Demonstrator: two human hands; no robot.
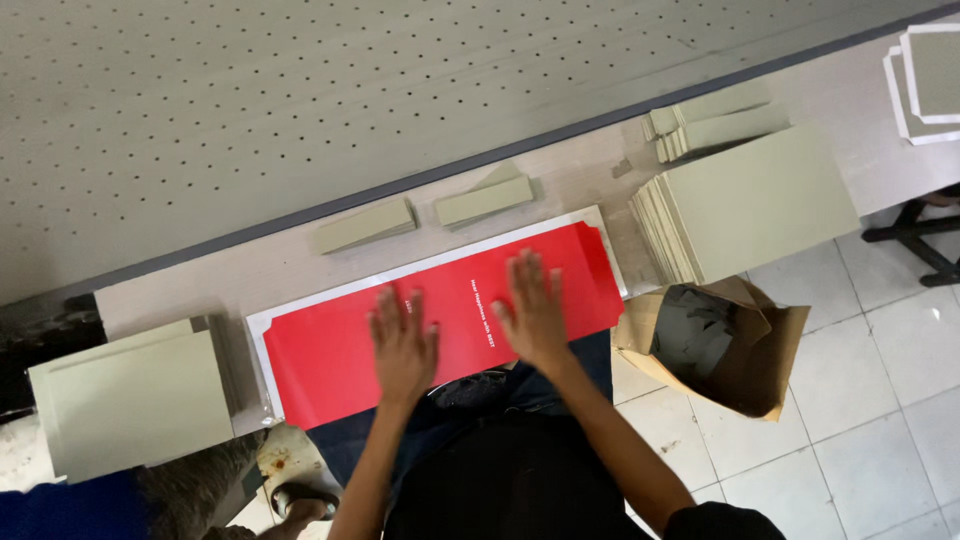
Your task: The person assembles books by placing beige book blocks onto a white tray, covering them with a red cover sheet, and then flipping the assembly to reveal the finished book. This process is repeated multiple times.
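- The perforated panel [300, 90], pale and dotted with small holes, ran behind the red sheet, across the bench's far edge.
- The bench [290, 260] was a plain, worn surface; the red sheet lay at its near edge, right in front of you.
- The red sheet [330, 350] was a long, smooth cover with notched corners, lying flat on a white backing that showed as a thin border. By the look of it, it was already laid in place and you were pressing it down; no board sat on it yet, so any mounting remained to be done.
- A stack of grey boards [760, 200], stiff and matte, sat to the right of the red sheet; a second stack [140, 400] sat to its left.
- A brown paper bag [740, 350], crumpled and open, stood on the tiled floor just right of the red sheet.
- Your left hand [403, 345] lay flat on the red sheet, fingers spread, gripping nothing.
- Your right hand [533, 310] lay beside it, likewise flat and spread, blurred slightly.
- Two narrow grey strips [365, 225] lay just behind the red sheet.
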